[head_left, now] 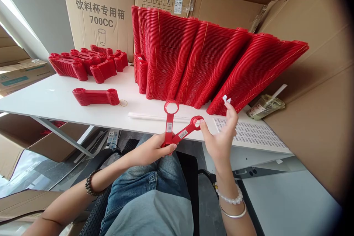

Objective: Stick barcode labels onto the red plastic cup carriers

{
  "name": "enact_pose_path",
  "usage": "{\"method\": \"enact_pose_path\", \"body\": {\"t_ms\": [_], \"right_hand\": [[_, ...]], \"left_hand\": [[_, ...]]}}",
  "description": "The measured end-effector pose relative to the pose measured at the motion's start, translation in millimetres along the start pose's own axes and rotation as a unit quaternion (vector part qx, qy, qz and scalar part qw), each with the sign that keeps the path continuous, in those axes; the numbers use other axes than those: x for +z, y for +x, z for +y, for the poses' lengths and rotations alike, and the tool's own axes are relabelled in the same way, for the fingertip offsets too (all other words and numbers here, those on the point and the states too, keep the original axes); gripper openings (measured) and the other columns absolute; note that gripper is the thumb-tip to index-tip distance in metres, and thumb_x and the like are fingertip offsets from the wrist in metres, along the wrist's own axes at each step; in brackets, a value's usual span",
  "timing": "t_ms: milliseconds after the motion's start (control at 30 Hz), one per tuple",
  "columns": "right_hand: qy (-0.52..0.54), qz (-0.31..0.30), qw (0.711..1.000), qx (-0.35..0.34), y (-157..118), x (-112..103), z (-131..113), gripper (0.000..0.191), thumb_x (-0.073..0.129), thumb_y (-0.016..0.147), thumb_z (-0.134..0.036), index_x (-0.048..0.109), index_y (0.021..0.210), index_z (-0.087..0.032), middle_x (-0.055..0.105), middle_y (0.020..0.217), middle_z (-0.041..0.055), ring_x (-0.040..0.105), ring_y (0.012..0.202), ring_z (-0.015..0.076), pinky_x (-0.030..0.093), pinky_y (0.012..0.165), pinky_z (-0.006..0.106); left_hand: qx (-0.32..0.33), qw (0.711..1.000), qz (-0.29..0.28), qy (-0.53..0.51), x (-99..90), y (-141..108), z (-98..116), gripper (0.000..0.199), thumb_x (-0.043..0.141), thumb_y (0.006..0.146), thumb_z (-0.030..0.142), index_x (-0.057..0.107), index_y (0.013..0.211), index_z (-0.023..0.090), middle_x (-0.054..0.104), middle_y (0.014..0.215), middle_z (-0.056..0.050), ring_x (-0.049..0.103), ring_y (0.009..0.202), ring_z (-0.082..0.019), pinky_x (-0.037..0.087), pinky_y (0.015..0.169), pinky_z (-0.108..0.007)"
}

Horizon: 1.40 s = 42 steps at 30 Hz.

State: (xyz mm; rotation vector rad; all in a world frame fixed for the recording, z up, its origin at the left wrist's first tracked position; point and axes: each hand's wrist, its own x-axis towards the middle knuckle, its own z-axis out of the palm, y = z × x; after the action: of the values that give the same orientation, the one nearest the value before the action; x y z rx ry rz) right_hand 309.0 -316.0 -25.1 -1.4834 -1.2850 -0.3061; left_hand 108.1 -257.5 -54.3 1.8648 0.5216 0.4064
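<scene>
My left hand (156,149) is closed on red ring-ended plastic strips, one upright (169,129) and one slanting to the right (184,132); each bears a white barcode label. Whether they are joined under my fingers is hidden. My right hand (221,142) is open, thumb and index finger apart. Its thumb tip is at the ring of the slanting strip, where a bit of white shows. Small white label pieces (226,99) cling to the index fingertip. Beside that hand, a sheet of barcode labels (249,132) lies on the white table (61,96).
Tall stacks of red pieces (190,59) stand at the back, before cardboard boxes (105,40). Shorter bundles (103,70) and one separate bundle (95,97) sit left, near a rubber band (123,103). A white rod (146,116) lies ahead; a drink cup (265,107) leans right.
</scene>
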Motion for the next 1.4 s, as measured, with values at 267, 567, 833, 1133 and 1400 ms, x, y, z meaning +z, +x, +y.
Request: {"method": "enact_pose_path", "body": {"t_ms": [267,567,833,1133,1400], "right_hand": [[-0.054,0.033,0.997,-0.048,-9,-1,-22,0.073,0.073,0.076,-0.026,0.037,0.14,-0.026,0.04,0.148,0.0189,0.033,0.141,0.0423,0.023,0.104,0.072],[0.182,-0.15,0.968,0.09,-11,-18,-25,0.056,0.066,0.084,-0.023,0.039,0.134,-0.025,0.066,0.075,-0.004,0.065,0.08,0.0196,0.05,0.083,0.042],[0.204,-0.223,0.94,0.159,-19,-2,-28,0.056,0.063,0.08,-0.022,0.036,0.129,-0.023,0.056,0.064,-0.0094,0.057,0.068,0.0158,0.048,0.082,0.039],[0.196,-0.219,0.943,0.159,-19,1,-24,0.054,0.062,0.08,-0.021,0.037,0.128,-0.023,0.057,0.065,-0.0093,0.054,0.067,0.015,0.046,0.08,0.036],[0.182,-0.212,0.951,0.133,-19,3,-26,0.05,0.059,0.081,-0.018,0.038,0.126,-0.023,0.057,0.065,-0.0087,0.056,0.067,0.0148,0.049,0.077,0.034]], "left_hand": [[0.011,0.978,0.0,0.208,8.9,3,-4,0.008,0.053,0.084,0.027,0.054,0.084,0.019,0.044,0.059,0.004,0.035,0.048,-0.01,0.025,0.053,-0.025],[-0.055,0.986,-0.07,-0.141,2.4,7,-5,0.03,0.049,0.09,0.044,0.054,0.089,0.014,0.051,0.063,0.003,0.041,0.049,-0.008,0.034,0.05,-0.022],[-0.042,0.973,-0.04,-0.224,6.5,8,-8,0.039,0.053,0.087,0.053,0.051,0.089,0.014,0.052,0.059,0.006,0.034,0.04,-0.003,0.034,0.047,-0.022],[-0.044,0.973,-0.038,-0.225,6.4,7,-8,0.037,0.053,0.088,0.05,0.053,0.091,0.013,0.053,0.06,0.005,0.035,0.041,-0.003,0.033,0.046,-0.022],[-0.042,0.973,-0.04,-0.225,7.0,7,-6,0.036,0.052,0.088,0.049,0.052,0.091,0.013,0.052,0.06,0.005,0.034,0.04,-0.003,0.032,0.046,-0.022]]}}
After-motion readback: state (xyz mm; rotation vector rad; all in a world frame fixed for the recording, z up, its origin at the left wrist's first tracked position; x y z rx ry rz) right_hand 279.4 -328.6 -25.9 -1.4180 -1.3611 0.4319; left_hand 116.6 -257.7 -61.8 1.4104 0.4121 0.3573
